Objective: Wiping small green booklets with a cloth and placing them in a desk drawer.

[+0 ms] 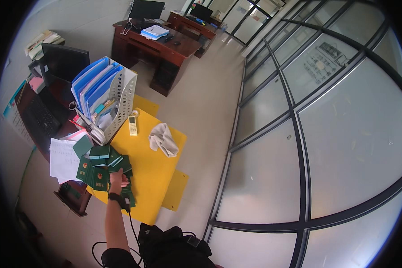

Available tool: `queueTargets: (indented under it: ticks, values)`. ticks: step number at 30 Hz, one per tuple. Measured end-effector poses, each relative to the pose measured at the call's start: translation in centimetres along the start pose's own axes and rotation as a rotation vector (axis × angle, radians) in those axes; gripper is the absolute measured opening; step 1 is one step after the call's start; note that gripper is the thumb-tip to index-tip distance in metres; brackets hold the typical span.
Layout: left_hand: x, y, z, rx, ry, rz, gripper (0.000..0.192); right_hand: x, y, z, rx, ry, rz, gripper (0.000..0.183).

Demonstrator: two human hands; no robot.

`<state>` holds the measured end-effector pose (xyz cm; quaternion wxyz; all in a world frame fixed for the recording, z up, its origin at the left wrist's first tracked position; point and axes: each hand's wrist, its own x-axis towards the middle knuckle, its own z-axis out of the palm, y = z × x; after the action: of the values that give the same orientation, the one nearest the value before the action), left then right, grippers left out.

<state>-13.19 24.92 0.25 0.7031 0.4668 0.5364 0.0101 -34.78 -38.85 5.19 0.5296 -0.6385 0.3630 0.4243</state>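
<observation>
My left hand (pixel 119 179), with a black strap at the wrist, reaches over a spread of dark green booklets (pixel 99 179). Its fingers are bent and touch or nearly touch the booklets at the right side of the spread; whether one is gripped I cannot tell. Some booklets carry a gold and red emblem. Sheets of paper with writing (pixel 65 159) lie left of them, partly under a green booklet. A crumpled pale cloth (pixel 163 140) and a white remote control (pixel 133 126) rest on the yellow tabletop (pixel 150 174). My right hand is out of view.
A perforated file holder (pixel 125 90) with blue folders stands behind the booklets. Left of it are a monitor (pixel 65 62) and a keyboard (pixel 43 115). An open drawer (pixel 73 199) juts out below the papers. A black cable (pixel 132 227) hangs near my left arm. Framed glass panels (pixel 261 177) run along the right.
</observation>
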Motion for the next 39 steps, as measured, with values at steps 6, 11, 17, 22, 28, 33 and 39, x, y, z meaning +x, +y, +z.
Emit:
queueTargets:
  ticks: [6,11,17,22,28,33,39]
  values:
    - [-5.5,-3.2,4.0,-0.031,-0.370,-0.054,0.040,4.5,-5.4,-3.8,-0.155,-0.085,-0.032,0.029]
    - [-7.9,-5.9,7.2,0.280,-0.571,-0.110,0.039,10.2,-12.2,-5.6,-0.226,-0.134,-0.121,0.029]
    - [-8.0,-10.9,10.4,0.531,-0.219,-0.046,0.033,16.6,-18.1,-6.7,-0.130,-0.158,-0.098,0.027]
    - [-7.1,-13.1,11.4,0.487,0.061,-0.167,0.040,27.7,-15.8,-15.0,0.033,-0.409,0.118,0.028]
    - [-8.2,-13.7,15.2,0.384,0.176,-0.028,0.033,32.9,-16.8,-21.7,0.322,-0.406,-0.061,0.031]
    - [-15.0,-9.3,19.6,0.584,0.227,-0.058,0.027,28.7,-26.6,-19.6,0.187,-0.356,-0.014,0.024]
    - [-13.1,-11.2,19.8,0.642,0.232,0.011,0.032,33.0,-32.2,-18.1,-0.276,-0.444,-0.368,0.031]
